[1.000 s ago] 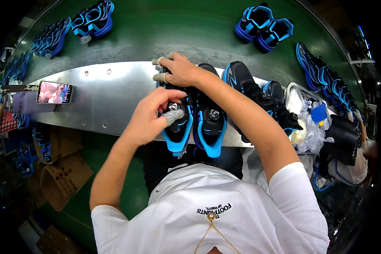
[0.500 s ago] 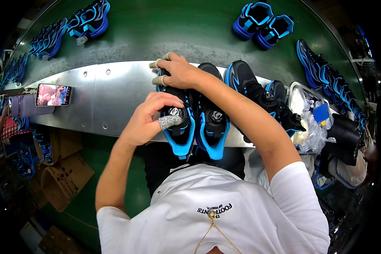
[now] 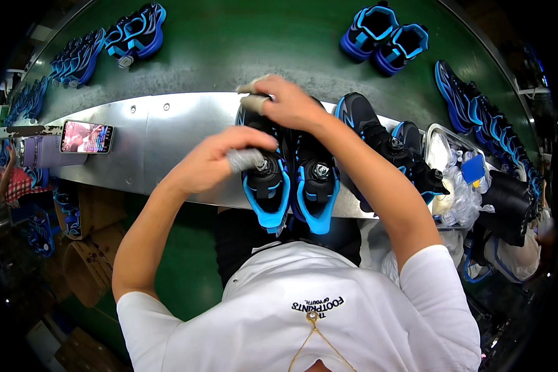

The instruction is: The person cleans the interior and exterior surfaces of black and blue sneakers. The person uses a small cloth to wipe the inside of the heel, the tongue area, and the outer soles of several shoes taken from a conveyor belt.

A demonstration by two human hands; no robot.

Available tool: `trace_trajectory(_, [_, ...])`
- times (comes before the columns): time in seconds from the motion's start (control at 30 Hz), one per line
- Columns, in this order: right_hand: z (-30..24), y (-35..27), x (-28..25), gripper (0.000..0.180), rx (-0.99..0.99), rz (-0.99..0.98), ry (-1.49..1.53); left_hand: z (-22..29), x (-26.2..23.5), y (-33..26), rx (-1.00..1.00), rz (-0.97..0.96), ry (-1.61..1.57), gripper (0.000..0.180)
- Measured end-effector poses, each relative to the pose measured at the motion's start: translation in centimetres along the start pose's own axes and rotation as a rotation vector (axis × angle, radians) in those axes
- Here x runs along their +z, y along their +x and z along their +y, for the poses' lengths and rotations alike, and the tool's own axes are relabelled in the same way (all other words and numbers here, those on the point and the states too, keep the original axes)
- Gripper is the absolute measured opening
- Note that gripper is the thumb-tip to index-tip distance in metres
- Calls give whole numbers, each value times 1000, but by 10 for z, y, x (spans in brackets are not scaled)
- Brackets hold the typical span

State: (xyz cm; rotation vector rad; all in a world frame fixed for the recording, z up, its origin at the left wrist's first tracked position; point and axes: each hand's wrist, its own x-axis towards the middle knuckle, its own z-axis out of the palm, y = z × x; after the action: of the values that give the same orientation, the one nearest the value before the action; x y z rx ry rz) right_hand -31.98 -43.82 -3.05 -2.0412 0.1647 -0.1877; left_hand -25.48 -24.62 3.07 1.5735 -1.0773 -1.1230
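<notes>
A black sneaker with blue trim (image 3: 268, 204) lies on the metal bench (image 3: 180, 139), heel toward me. My right hand (image 3: 285, 104), with beige finger covers, bends its fingers over this shoe's toe. Just above its lacing is my left hand (image 3: 208, 160), fingers stretched out and apart from the thumb. The grey-wrapped thumb tip is by the round dial (image 3: 262, 165) on the tongue; whether it touches cannot be made out. Immediately to the right lies a matching sneaker (image 3: 318, 208), its own dial (image 3: 320, 171) showing, its toe partly hidden by my right forearm.
More sneakers (image 3: 366, 118) lie right of my right forearm, beside a tray (image 3: 432, 133) of clear plastic bags. A phone (image 3: 87, 137) stands at the left. Further pairs (image 3: 385, 37) stand on the green table (image 3: 254, 37) beyond. Cardboard boxes (image 3: 87, 266) sit low at the left.
My left hand has shifted from the dial up toward the lacing, its elbow swinging out to the left. My right hand has slid slightly right along the toe.
</notes>
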Motion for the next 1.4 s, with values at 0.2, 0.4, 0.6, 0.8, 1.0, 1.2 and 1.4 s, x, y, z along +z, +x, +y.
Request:
trace_trajectory(0.2, [-44,-81,-32,78,-78,-434,-120,27,19,-2,-291,35,661,30])
trace_trajectory(0.4, [-52,-95,-3,43,-26,-140,-227,38,25,24,-440,-97,873,33])
trace_trajectory(0.6, [-49,-93,-1,54,-77,-175,-219,27,26,0,-215,-14,956,30])
trace_trajectory(0.8, [-53,-89,-24,51,-144,-192,-9,5,57,-70,-197,442,128,15])
trace_trajectory(1.0, [-69,-93,-4,32,-78,-134,-183,3,92,-91,-203,404,-37,14])
trace_trajectory(1.2, [-60,-90,-28,38,-125,-191,-181,16,100,-89,154,306,503,28])
trace_trajectory(1.4, [-71,-131,-112,29,176,135,-339,23,143,-46,-84,48,986,46])
